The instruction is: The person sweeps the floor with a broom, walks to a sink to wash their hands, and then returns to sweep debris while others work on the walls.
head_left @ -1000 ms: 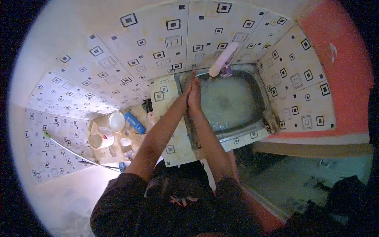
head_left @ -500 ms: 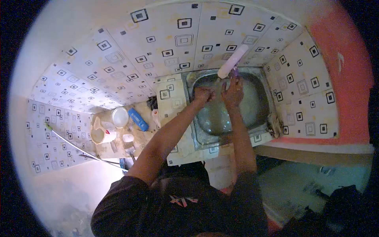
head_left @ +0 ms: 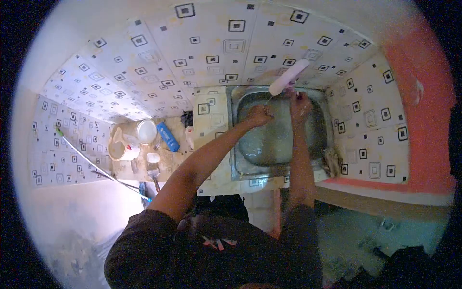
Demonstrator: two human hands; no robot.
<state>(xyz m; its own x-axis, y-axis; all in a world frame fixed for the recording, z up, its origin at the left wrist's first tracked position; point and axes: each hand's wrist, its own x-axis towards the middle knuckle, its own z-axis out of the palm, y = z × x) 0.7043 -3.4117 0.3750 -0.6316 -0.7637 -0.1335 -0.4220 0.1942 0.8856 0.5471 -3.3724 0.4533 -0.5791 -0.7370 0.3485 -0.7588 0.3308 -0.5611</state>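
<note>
My left hand (head_left: 260,116) is over the left half of the metal sink (head_left: 235,144), its fingers curled closed. Whether anything small is inside them I cannot make out. It is just below the mouth of a pale pink, tube-like spout (head_left: 288,78) that slants over the back of the sink. Farther right, my right hand (head_left: 300,107) reaches to the back rim, fingers closed around a small purple tap handle (head_left: 299,96) beside the spout. Cloudy water (head_left: 269,142) shows in the basin below both hands.
A crumpled cloth (head_left: 331,163) lies on the sink's right rim. On the counter to the left are a white bucket (head_left: 120,151), a round white tub (head_left: 146,131), a blue packet (head_left: 168,137) and a brush (head_left: 153,174). Patterned tiled walls (head_left: 216,43) enclose the back.
My right hand has gone from outstretched fingers near the spout to closed around the tap handle. My left hand stays curled beneath the spout. The view has shifted slightly.
</note>
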